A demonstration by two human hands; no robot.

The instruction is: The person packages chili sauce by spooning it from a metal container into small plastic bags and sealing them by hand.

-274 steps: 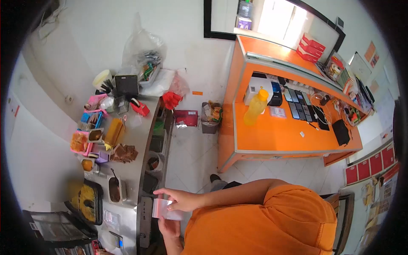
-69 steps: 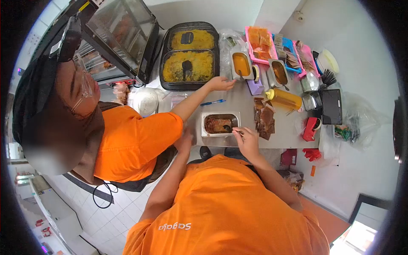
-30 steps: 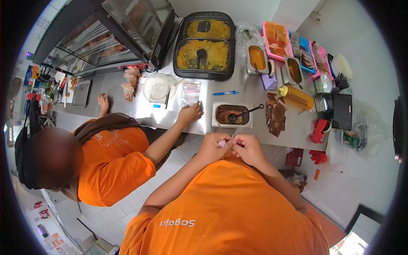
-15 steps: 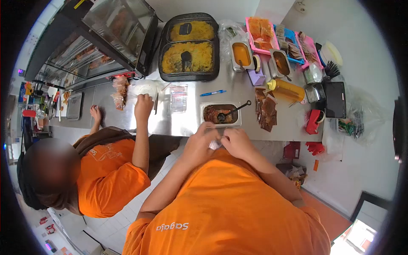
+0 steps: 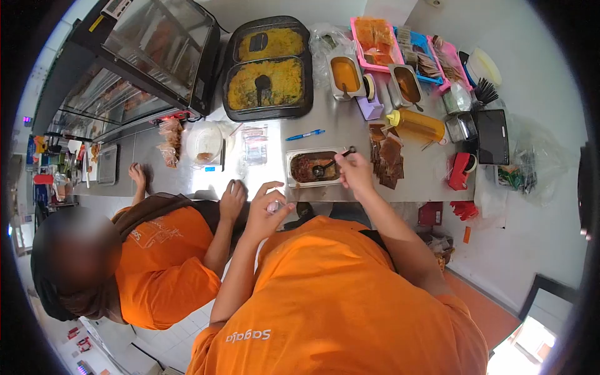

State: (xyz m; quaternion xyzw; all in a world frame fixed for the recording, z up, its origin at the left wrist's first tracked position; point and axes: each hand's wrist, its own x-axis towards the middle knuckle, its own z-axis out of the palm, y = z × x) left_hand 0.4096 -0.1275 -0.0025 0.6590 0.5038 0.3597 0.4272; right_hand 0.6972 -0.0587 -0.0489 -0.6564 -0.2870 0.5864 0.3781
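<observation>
My right hand [image 5: 357, 173] is closed around the upper end of a black spoon [image 5: 329, 165]. The spoon's bowl rests in dark reddish-brown sauce inside a rectangular metal container [image 5: 310, 184] by the counter's near edge. To the left, in front of that edge, my left hand [image 5: 262, 215] has its fingers curled around a small whitish, see-through piece of plastic [image 5: 273, 206]; its exact form is mostly hidden. Beyond the container lies a blue pen [image 5: 305, 134]. Flat brown sachets [image 5: 389, 156] are spread to the right of my right hand.
A co-worker's hand [image 5: 232, 199] is close to my left hand. Behind are a black double pan [image 5: 232, 106] of yellow food and a glass display case [image 5: 150, 56]. Two sauce containers, a yellow squeeze bottle [image 5: 420, 127] and a purple tape dispenser [image 5: 370, 110] stand right of centre.
My hands have moved apart: the right went forward and took hold of the spoon, the left moved leftward with the plastic. The co-worker's hand came back from the white bowl to the counter edge.
</observation>
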